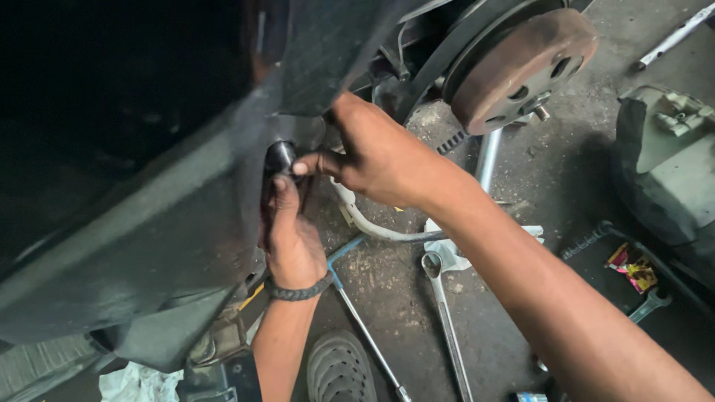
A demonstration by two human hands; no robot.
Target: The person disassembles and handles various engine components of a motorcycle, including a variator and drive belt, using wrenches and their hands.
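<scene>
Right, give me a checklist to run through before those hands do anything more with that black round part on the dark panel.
1. Left hand on the black round part: ok, its fingertips touch it from below.
2. Right hand on the part: ok, a fingertip presses its side.
3. Part seated in the dark panel: cannot tell, fingers hide the joint.
4. Combination wrench within reach: ok, it lies on the floor under the right forearm.
5. Long-handled tool with blue grip nearby: ok, beside the sandal.
6. Rusty round drum clear of the hands: ok, apart.
</scene>
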